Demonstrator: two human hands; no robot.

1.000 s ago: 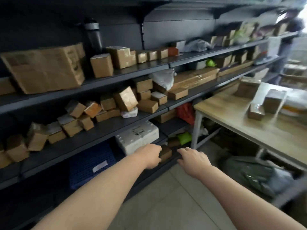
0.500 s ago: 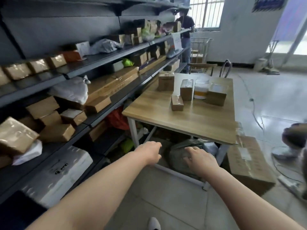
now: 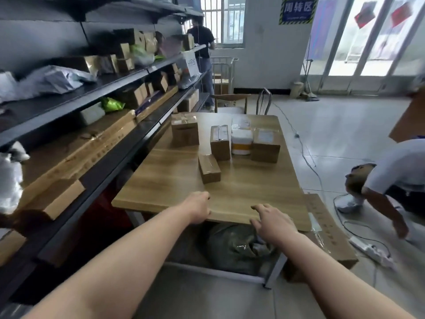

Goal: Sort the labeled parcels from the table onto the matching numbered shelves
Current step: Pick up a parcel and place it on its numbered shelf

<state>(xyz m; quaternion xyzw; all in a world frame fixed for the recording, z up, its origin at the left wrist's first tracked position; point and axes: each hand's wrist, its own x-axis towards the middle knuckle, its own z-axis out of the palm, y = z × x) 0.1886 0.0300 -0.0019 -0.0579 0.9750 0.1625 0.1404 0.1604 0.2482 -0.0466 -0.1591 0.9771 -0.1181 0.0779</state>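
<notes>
A wooden table (image 3: pixel 241 194) stands ahead with several parcels on it. Nearest lies a small brown box (image 3: pixel 209 168). Behind it stand a tall taped box (image 3: pixel 220 142), a white and orange parcel (image 3: pixel 241 140), a brown box (image 3: pixel 265 145) and a larger box (image 3: pixel 184 128) at the far left. My left hand (image 3: pixel 198 207) hovers over the table's near edge with its fingers curled under and nothing in it. My right hand (image 3: pixel 272 223) hangs at the near edge with its fingers loosely spread, holding nothing.
Dark metal shelves (image 3: pixel 92 97) full of boxes and bags run along the left. A grey sack (image 3: pixel 234 246) lies under the table and a long cardboard box (image 3: pixel 328 229) leans at its right. One person (image 3: pixel 391 178) crouches at the right, another (image 3: pixel 203 42) stands at the far shelf end.
The view has swung right from the shelves to face the table. Both hands have come up from near the floor to the table's near edge, holding nothing.
</notes>
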